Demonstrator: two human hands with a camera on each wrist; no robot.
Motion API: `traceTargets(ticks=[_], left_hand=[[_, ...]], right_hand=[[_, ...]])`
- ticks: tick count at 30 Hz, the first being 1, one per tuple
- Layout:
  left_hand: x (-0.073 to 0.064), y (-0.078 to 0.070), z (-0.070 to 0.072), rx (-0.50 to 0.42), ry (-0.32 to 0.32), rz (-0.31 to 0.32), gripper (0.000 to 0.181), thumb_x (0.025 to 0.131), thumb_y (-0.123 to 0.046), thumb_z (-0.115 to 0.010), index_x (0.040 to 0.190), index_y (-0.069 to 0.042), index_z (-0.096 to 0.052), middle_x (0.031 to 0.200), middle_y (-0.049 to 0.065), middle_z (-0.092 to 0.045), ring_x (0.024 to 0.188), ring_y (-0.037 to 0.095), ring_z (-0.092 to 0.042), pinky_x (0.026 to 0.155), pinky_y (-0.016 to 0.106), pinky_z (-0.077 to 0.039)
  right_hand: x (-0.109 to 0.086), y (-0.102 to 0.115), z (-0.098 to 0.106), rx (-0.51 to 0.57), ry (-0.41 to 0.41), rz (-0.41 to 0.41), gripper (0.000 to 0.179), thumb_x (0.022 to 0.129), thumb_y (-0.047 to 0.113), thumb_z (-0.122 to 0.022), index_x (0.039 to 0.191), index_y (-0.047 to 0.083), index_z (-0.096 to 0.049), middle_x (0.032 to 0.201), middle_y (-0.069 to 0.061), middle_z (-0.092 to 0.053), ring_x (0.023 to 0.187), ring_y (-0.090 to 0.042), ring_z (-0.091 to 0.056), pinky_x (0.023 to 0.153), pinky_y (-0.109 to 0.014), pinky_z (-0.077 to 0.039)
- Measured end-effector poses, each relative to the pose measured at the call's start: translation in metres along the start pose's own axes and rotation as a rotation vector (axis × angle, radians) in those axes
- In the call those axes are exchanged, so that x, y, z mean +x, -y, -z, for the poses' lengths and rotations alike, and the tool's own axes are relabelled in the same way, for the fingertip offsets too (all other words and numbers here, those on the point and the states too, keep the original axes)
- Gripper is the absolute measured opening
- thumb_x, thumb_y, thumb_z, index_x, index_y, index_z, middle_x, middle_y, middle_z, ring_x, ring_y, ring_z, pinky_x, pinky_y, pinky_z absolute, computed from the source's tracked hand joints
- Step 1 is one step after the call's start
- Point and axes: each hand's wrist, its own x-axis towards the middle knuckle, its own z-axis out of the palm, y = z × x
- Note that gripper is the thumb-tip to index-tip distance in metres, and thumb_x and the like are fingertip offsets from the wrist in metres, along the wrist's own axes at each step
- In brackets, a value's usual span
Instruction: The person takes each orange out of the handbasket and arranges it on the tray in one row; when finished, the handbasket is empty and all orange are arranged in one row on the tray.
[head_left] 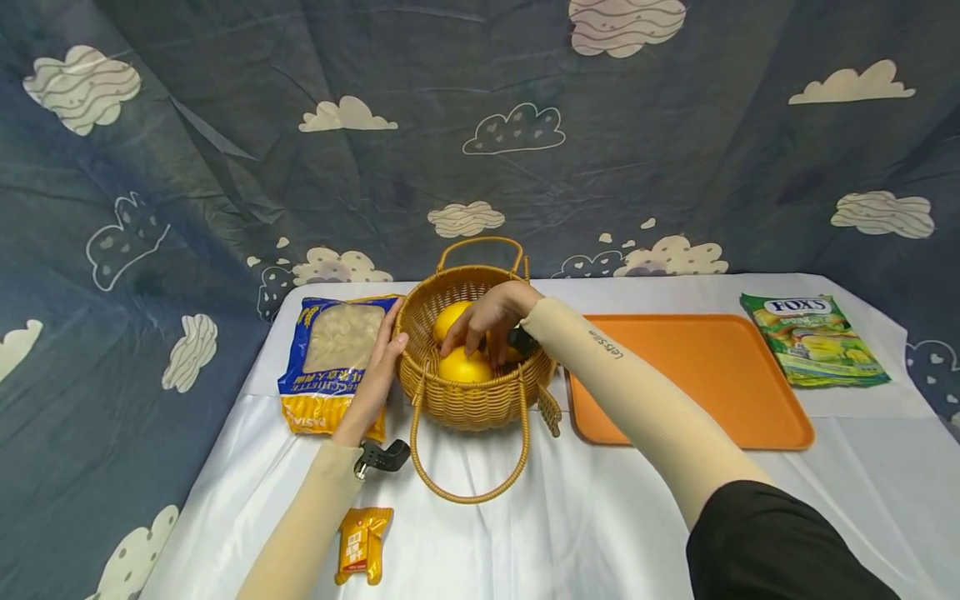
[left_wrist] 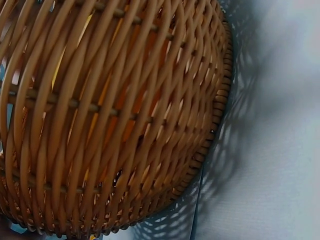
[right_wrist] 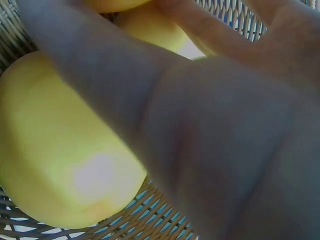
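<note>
A woven wicker basket (head_left: 468,408) stands on the white-covered table with several smooth yellow fruits inside. On its left side rests my left hand (head_left: 378,367), fingers along the outer wall and thumb at the rim. The left wrist view is filled by the basket's weave (left_wrist: 115,115). My right hand (head_left: 491,321) reaches down into the basket, its fingers bent round the front yellow fruit (head_left: 465,367). Another yellow fruit (head_left: 452,322) lies behind it. In the right wrist view the fingers straddle one fruit (right_wrist: 150,27), while a larger-looking fruit (right_wrist: 70,145) lies beside the hand.
A blue-and-yellow pasta bag (head_left: 341,346) lies left of the basket, partly under the left forearm. A small orange snack packet (head_left: 363,546) sits at the front. To the right are an orange tray (head_left: 697,367) and a green FOX'S candy bag (head_left: 813,337). The basket's front handle (head_left: 471,500) hangs forward.
</note>
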Motion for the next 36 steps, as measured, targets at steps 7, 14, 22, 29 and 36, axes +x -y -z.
traceTargets(ticks=[7, 14, 22, 29, 36], left_hand=[[-0.002, 0.001, -0.001, 0.000, -0.002, 0.006, 0.060, 0.100, -0.027, -0.035, 0.155, -0.023, -0.010, 0.158, 0.001, -0.010, 0.142, 0.021, -0.011, 0.113, 0.043, -0.011], [-0.001, 0.000, -0.002, 0.015, 0.004, 0.001, 0.062, 0.100, -0.027, -0.034, 0.155, -0.019, -0.009, 0.158, 0.002, -0.009, 0.142, 0.021, -0.011, 0.113, 0.045, -0.011], [0.000, 0.001, -0.002, 0.008, 0.005, 0.006, 0.060, 0.100, -0.028, -0.035, 0.155, -0.026, -0.010, 0.158, 0.000, -0.008, 0.143, 0.022, -0.010, 0.113, 0.044, -0.011], [0.000, 0.002, -0.001, 0.006, 0.004, 0.003, 0.060, 0.100, -0.029, -0.034, 0.155, -0.025, -0.010, 0.158, 0.002, -0.009, 0.143, 0.028, -0.008, 0.113, 0.045, -0.010], [0.000, 0.002, -0.001, 0.008, 0.001, -0.001, 0.060, 0.100, -0.028, -0.033, 0.155, -0.025, -0.010, 0.158, 0.001, -0.009, 0.143, 0.026, -0.009, 0.113, 0.044, -0.009]], right_hand=[[0.004, 0.000, -0.008, 0.013, 0.003, -0.067, 0.053, 0.096, 0.004, -0.050, 0.146, 0.022, -0.043, 0.146, -0.006, -0.031, 0.088, -0.032, -0.052, 0.072, -0.036, -0.047], [0.008, 0.002, -0.012, -0.065, -0.060, -0.055, 0.048, 0.096, 0.003, -0.054, 0.141, 0.019, -0.050, 0.154, -0.005, -0.023, 0.074, -0.025, -0.051, 0.077, -0.038, -0.049], [0.002, 0.001, -0.007, -0.093, -0.087, 0.015, 0.048, 0.096, 0.004, -0.054, 0.141, 0.017, -0.048, 0.153, -0.011, -0.022, 0.087, -0.027, -0.057, 0.087, -0.042, -0.049], [-0.025, 0.003, 0.002, -0.036, -0.145, 0.133, 0.048, 0.095, 0.002, -0.053, 0.142, 0.013, -0.046, 0.150, -0.017, -0.024, 0.117, -0.030, -0.050, 0.089, -0.043, -0.049], [-0.057, -0.007, 0.014, 0.015, -0.161, 0.260, 0.049, 0.098, 0.007, -0.050, 0.146, 0.012, -0.040, 0.152, -0.016, -0.021, 0.109, -0.028, -0.055, 0.089, -0.041, -0.050]])
